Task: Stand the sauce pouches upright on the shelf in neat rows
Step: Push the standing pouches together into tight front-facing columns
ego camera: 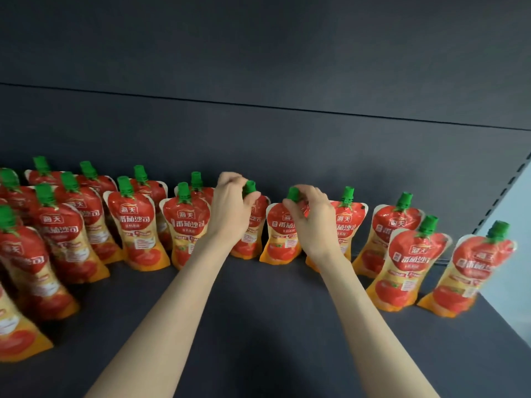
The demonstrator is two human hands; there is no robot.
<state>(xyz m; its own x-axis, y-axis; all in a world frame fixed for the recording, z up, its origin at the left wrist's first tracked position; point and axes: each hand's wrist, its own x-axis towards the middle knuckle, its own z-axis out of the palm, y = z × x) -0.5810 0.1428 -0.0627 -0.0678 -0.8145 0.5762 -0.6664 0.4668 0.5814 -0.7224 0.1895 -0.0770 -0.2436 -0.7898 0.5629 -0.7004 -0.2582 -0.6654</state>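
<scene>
A single head-worn view looks forward and slightly down, close over the dark shelf (258,326).

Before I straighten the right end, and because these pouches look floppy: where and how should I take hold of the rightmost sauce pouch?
Probably pinch its green cap from above and in front. The rightmost pouch stands nearly upright, cap topmost and free; its soft body would likely buckle, and bare shelf lies before it.
</scene>
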